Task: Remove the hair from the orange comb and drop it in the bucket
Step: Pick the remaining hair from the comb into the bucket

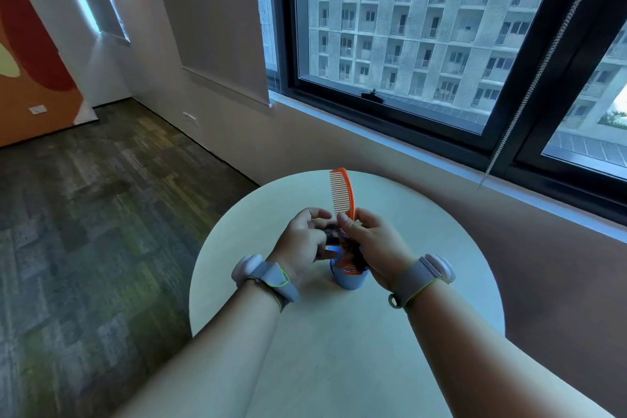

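An orange comb [343,192] stands upright over the round table, its teeth facing left. My right hand [371,243] grips it around the middle, thumb pressed on the teeth. A dark clump of hair [331,233] clings to the teeth between my hands, with more hair at the comb's lower end. My left hand [303,240] pinches this clump with curled fingers. A small blue bucket [349,278] stands on the table directly under the comb's lower end, partly hidden by both hands.
The pale round table [339,349] sits beside a wall under a large window [424,27]. A beaded blind chain [529,88] hangs at the right. Carpeted floor [84,231] lies to the left. Both wrists wear grey bands.
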`<state>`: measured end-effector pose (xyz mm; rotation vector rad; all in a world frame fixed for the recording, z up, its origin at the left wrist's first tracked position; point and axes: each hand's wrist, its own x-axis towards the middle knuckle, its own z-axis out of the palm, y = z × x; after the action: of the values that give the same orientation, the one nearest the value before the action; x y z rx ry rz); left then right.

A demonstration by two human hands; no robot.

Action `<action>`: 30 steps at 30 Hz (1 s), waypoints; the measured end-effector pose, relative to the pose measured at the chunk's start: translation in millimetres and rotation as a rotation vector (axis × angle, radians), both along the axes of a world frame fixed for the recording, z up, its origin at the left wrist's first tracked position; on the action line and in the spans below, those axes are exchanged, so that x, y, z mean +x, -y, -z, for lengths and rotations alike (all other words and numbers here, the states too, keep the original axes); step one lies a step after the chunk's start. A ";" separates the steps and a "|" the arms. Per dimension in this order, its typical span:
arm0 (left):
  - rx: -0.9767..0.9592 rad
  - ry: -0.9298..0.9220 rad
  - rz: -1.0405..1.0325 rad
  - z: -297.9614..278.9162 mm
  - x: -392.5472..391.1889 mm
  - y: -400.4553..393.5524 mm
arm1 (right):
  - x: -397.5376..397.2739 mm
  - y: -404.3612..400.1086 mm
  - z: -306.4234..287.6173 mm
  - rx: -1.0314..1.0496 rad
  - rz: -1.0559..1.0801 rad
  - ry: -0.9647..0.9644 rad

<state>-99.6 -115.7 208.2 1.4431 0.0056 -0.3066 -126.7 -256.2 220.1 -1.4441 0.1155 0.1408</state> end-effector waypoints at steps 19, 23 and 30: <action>0.577 0.275 -0.053 3.3 0.6 -7.3 | 6.5 15.1 -7.4 0.072 0.062 -0.057; 0.726 0.481 -0.195 9.4 -3.0 -4.3 | 6.4 10.4 -5.3 -0.105 0.000 -0.015; 0.978 1.066 -0.205 16.8 -7.3 -4.8 | 7.1 8.1 -8.6 -0.245 0.050 0.063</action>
<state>-106.8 -110.9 191.4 2.3922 -0.6316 0.7716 -119.7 -264.2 228.8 -1.6872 0.1199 0.0406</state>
